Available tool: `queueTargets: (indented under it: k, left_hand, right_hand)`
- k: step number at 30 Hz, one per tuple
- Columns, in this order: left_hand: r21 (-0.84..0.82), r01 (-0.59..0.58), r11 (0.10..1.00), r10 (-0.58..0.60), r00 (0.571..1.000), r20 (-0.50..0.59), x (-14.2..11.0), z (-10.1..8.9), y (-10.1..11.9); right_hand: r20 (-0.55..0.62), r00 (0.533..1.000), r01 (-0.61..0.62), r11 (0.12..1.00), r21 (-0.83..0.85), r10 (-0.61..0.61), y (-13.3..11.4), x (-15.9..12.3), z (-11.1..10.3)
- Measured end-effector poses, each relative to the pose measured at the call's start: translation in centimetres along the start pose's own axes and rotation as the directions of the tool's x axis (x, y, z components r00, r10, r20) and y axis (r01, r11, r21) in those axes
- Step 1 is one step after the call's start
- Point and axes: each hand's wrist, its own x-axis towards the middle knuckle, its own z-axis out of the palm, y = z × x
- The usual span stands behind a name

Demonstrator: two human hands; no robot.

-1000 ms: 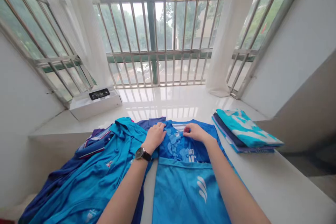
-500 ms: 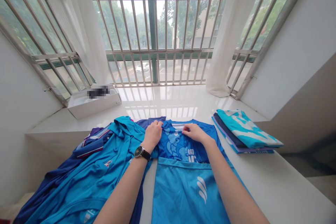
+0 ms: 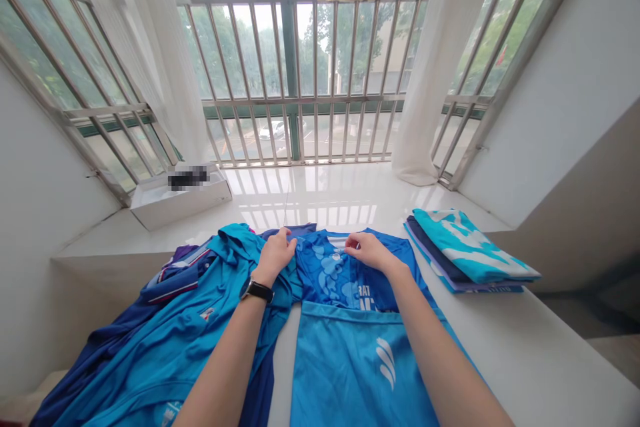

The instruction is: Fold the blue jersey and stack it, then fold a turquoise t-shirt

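A blue printed T-shirt (image 3: 327, 273) lies spread on the white ledge, its collar toward the window and its lower part folded up with a lighter blue side showing (image 3: 340, 353). My left hand (image 3: 277, 257), with a black watch at the wrist, has its fingers bent together at the shirt's left shoulder edge. At the collar, my right hand (image 3: 371, 251) is closed, thumb and fingertips pinched on the cloth. The fingertips of the left hand are partly hidden. Beside the left forearm lies a heap of loose teal and navy shirts (image 3: 190, 333).
A stack of folded shirts (image 3: 470, 250) stands on the right of the ledge (image 3: 310, 193). An open white box (image 3: 183, 203) with a blurred dark item sits at the back left. Barred windows and white curtains (image 3: 425, 113) close off the far side.
My left hand has moved left and slightly nearer to me, and the shirt's left shoulder edge now reaches further left. My right hand has barely shifted at the collar.
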Motion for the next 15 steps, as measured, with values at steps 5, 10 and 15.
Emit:
queueTargets:
  k: [5,10,15]
  left_hand:
    - [-0.012,0.011,1.0,-0.01,0.993,0.117,-0.1,0.0,0.2]
    - [0.035,0.014,0.999,-0.019,0.988,0.151,-0.6,0.0,1.1]
    - [-0.006,-0.064,0.998,0.064,0.998,0.029,-1.0,0.1,2.4]
  right_hand:
    - [0.041,0.999,0.034,0.999,0.023,-0.035,-1.2,0.0,0.5]
    - [0.06,0.997,0.044,0.999,0.021,-0.045,-1.7,0.1,1.0]
    - [0.063,0.996,0.062,0.998,0.02,-0.063,-1.8,0.2,1.4]
